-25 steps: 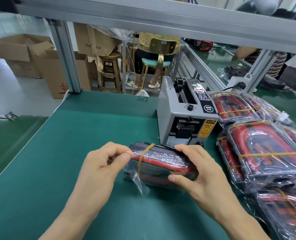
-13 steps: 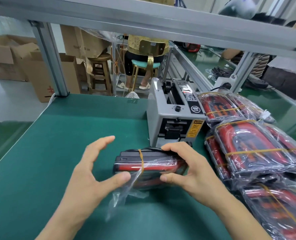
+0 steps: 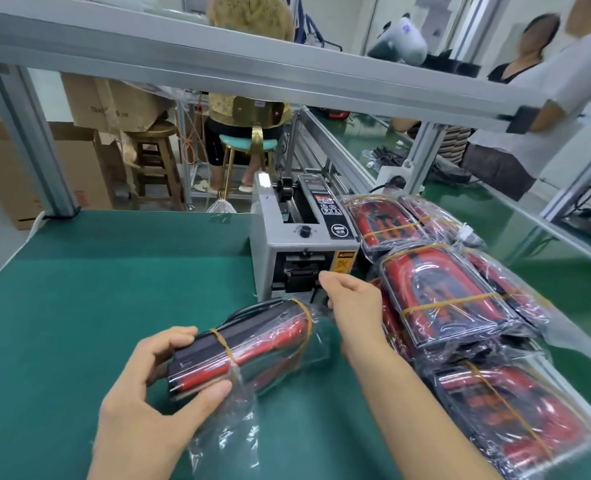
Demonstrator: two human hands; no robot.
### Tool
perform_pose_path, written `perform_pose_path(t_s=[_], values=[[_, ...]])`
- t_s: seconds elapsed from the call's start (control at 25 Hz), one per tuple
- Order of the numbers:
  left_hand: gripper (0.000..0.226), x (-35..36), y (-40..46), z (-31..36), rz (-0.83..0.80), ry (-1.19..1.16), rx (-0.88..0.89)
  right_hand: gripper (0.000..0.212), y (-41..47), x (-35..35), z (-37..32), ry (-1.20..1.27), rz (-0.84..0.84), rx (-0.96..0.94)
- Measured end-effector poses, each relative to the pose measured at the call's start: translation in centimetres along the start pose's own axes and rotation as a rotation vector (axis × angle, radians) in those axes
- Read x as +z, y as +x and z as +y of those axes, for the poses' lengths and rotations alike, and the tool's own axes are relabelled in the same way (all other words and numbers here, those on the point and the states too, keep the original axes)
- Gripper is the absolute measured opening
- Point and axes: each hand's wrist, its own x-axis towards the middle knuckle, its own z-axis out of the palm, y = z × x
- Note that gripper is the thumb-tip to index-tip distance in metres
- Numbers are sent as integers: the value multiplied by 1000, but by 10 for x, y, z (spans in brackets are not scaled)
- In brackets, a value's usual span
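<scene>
The left grip (image 3: 155, 393) holds a pack (image 3: 252, 344) by its near end. The thumb lies on the front edge and the other fingers curl over the back edge. The pack is a black and red thing in a clear bag, with two yellow bands (image 3: 223, 344) around it. It lies slanted over the green table (image 3: 79, 306), in front of the person. Its far end points to the grey tape machine (image 3: 297, 237). I cannot tell if it touches the table. The loose end of the bag hangs crumpled under the left thumb.

The right grip (image 3: 352, 306) is at the front opening of the tape machine, apart from the pack. Its fingers are bent and the fingertips (image 3: 325, 277) are close together at the slot. I cannot tell if they pinch something there.

Just to the right of this hand is a pile of packs (image 3: 443, 299) of the same kind, each with yellow bands. The pile lies along the right side of the table and touches the machine.
</scene>
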Motion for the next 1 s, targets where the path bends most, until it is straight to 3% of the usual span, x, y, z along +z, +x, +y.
perform_pose_path(t_s=[0.16,0.56,0.72,0.92,1.0], values=[[59,1,-3,-1,4,-20,-1,3,8,19,-4,88,68,102],[59,0,0,-2,29,-52,-4,15,12,39,-10,176,192,243],[57,7,-3,3,69,-32,3,16,-5,15,-22,172,5,247],[61,32,-13,16,139,74,50,4,-65,-18,-36,108,-250,-20],[66,34,-16,19,155,101,33,10,-91,-17,-34,18,-324,-162]])
